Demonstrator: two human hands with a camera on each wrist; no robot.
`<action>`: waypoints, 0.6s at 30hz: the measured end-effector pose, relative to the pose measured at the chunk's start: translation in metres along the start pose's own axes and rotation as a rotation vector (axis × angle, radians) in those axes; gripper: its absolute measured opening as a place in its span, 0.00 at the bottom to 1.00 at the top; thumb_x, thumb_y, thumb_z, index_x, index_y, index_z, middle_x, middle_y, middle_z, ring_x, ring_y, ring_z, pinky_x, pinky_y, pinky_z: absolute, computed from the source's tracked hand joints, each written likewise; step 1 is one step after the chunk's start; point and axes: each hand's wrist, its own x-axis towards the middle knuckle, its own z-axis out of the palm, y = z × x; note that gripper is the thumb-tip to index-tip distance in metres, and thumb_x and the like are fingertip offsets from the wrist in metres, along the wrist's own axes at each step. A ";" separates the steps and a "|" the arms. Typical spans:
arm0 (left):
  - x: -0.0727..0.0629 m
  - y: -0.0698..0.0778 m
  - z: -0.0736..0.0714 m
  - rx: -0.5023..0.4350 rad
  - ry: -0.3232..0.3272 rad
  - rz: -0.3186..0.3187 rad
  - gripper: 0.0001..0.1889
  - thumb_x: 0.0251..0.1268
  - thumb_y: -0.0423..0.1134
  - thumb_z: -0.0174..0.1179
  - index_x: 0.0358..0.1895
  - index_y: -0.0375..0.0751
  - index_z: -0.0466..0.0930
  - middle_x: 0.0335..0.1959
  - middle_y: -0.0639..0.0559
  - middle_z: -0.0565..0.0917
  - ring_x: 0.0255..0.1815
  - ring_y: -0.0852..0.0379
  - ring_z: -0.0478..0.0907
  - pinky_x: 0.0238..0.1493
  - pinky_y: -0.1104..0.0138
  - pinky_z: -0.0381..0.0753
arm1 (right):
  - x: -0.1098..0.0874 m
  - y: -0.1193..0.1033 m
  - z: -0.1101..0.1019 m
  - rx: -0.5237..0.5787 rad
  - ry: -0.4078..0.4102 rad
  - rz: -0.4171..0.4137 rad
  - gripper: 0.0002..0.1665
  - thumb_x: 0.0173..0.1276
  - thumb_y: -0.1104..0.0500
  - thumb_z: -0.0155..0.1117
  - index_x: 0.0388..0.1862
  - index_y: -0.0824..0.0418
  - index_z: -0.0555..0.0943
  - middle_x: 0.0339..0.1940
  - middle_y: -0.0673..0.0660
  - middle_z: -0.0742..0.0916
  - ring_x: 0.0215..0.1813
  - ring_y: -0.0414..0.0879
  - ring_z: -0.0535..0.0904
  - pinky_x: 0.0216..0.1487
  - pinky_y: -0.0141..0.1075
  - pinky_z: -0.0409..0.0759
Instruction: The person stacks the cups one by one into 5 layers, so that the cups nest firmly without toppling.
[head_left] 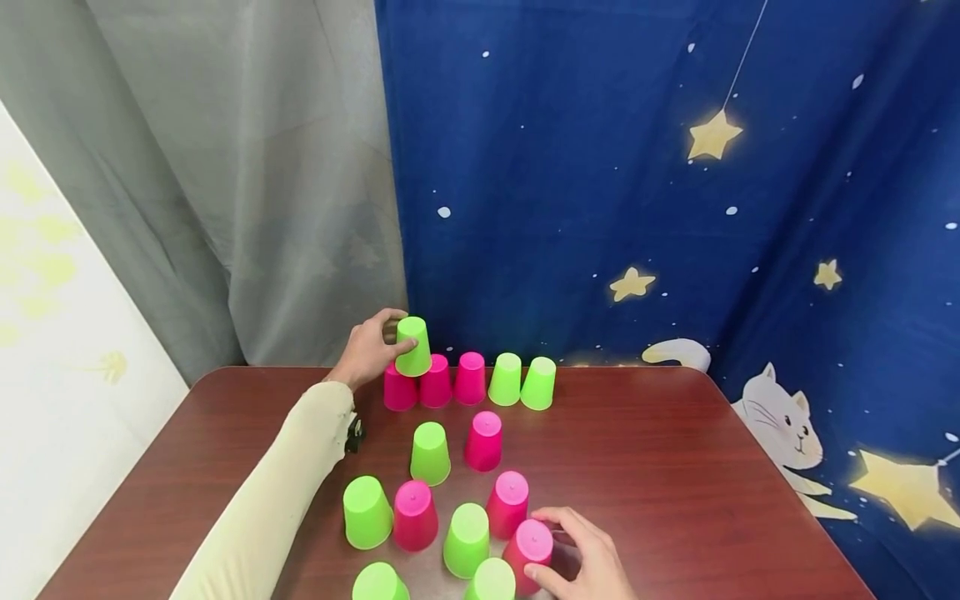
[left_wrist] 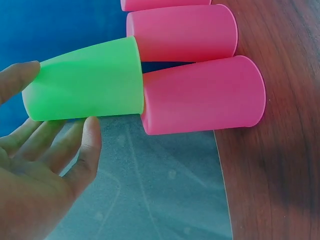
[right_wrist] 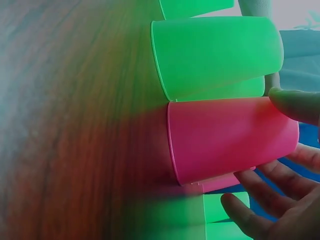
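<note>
We count fifteen tapered plastic cups: eight green cups [head_left: 467,546] and seven pink cups [head_left: 415,518]. Two of the green ones are cut by the lower edge of the head view. The back row on the brown wood-grain table [head_left: 637,450] comprises five cups: three pink at left, two green at right. Nine more stand nearer to us, including the one at the right hand.

The left hand [head_left: 367,348] is partly open, thumb and fingers curled about the upper part of the raised green cup [left_wrist: 87,82]. We locate this cup above the two leftmost pink cups of the back row; we cannot tell whether it bears on them. The right hand [head_left: 592,562] grips the front pink cup [head_left: 522,550] between thumb and fingers, near its base. This cup stands just beside a green neighbour.

All cups are inverted, bases up; their interiors are hidden, so we cannot verify contents.
</note>
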 end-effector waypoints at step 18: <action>-0.092 -0.004 -0.032 0.174 0.020 0.132 0.28 0.69 0.43 0.63 0.68 0.38 0.67 0.64 0.36 0.77 0.61 0.38 0.79 0.60 0.47 0.82 | 0.042 -0.033 -0.061 0.028 -0.135 -0.042 0.27 0.57 0.52 0.79 0.56 0.46 0.81 0.47 0.43 0.88 0.47 0.35 0.85 0.50 0.32 0.86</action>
